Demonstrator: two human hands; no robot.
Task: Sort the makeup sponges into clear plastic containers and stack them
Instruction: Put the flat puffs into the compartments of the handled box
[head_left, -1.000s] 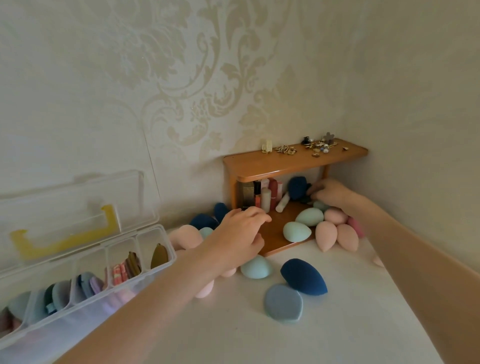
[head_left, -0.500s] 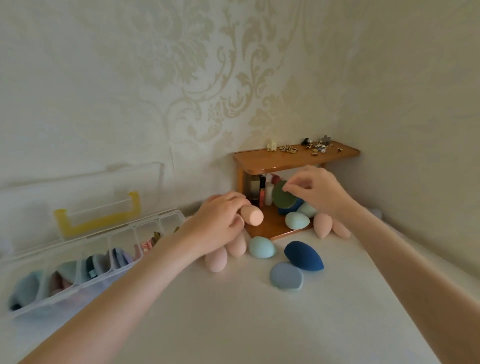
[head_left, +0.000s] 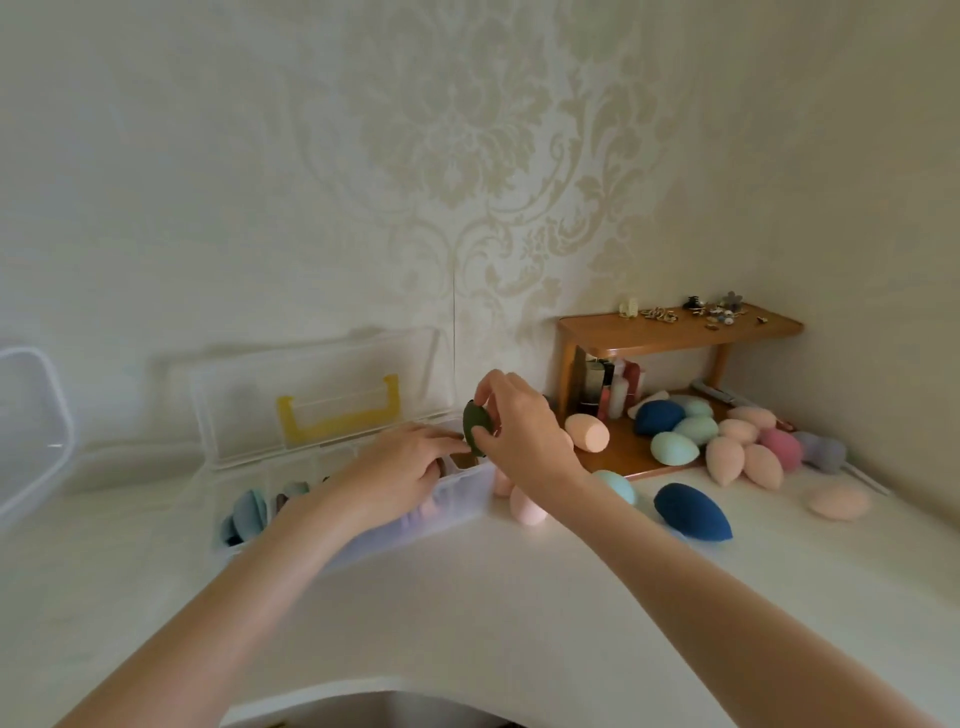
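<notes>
The right hand (head_left: 514, 426) pinches a dark green, flat teardrop sponge (head_left: 475, 428) between thumb and fingertips, holding it on edge just above the end compartment of the clear plastic container (head_left: 457, 499). The left hand (head_left: 402, 467) is curled with its fingers down in that same compartment (whether it grips anything there I cannot tell, since the fingertips are hidden). The likeliest slip, I judge, is crowding: with both hands at one narrow slot, the sponge could catch on the divider or on the left fingers and spring out, since this soft foam rebounds when squeezed; pressing on the near wall could also skid the light, smooth box across the glossy white counter (head_left: 467, 623). The raised lid (head_left: 311, 395), with its yellow latch, stands behind and could drop if knocked. Beyond the container, matte egg-shaped sponges lie loose: a navy one (head_left: 693, 512) on the counter, a peach one (head_left: 587, 432) and a mint one (head_left: 674, 448) on the lower board of the small varnished wooden shelf (head_left: 675, 332). Being rounded, they would roll readily if a forearm brushed them.
</notes>
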